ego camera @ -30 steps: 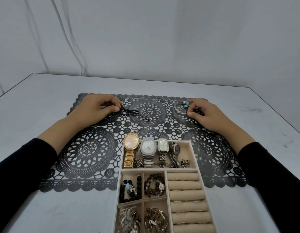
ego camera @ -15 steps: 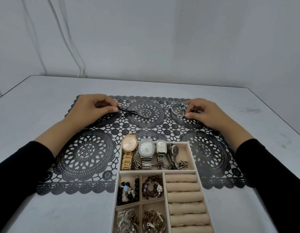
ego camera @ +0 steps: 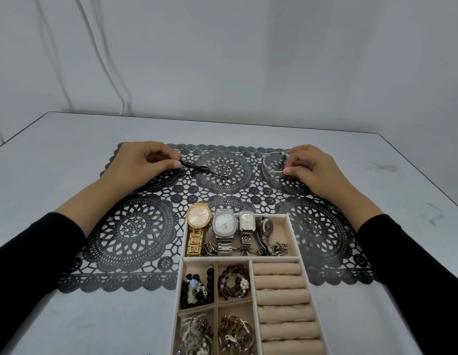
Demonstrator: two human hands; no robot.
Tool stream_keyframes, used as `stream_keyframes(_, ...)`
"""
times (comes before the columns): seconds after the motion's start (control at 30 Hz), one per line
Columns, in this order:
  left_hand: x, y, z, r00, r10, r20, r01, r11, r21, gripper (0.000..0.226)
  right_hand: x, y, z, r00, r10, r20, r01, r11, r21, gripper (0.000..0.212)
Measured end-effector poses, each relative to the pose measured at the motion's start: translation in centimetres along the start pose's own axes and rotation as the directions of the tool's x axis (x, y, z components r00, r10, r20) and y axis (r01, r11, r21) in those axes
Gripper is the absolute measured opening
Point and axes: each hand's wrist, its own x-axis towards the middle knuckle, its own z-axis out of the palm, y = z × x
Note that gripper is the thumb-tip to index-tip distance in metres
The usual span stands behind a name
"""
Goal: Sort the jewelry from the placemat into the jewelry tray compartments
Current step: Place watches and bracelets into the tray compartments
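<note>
A black lace placemat (ego camera: 130, 226) covers the middle of the grey table. At its far left my left hand (ego camera: 143, 162) pinches one end of a black cord necklace (ego camera: 205, 171), which trails right across the mat to a small ring pendant. At the far right my right hand (ego camera: 312, 166) pinches a silver bangle (ego camera: 270, 167) with a turquoise bead, between thumb and fingers. The beige jewelry tray (ego camera: 294, 234) lies in front of me. Its top compartment holds several watches, its small compartments hold beaded bracelets and metal pieces, and ring rolls fill the right side.
The grey table (ego camera: 56, 149) extends beyond the mat on all sides, with its far edge near the white wall. The tray's lower end runs out of view at the bottom.
Both hands have stayed at their pieces on the mat. The right hand's fingers have closed on the bangle, and the necklace's cord has shifted slightly under the left hand's pinch.
</note>
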Motion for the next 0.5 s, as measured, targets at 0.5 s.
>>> stream_keyframes(0.5, -1.3, 1.8, 0.1, 0.987, 0.015, -0.158, -0.029, 0.996, -0.088, 0.011, -2.2, -2.2, -0.8, 0.966, 0.068, -0.248, 0.016, 0.947, 0.32, 0.005)
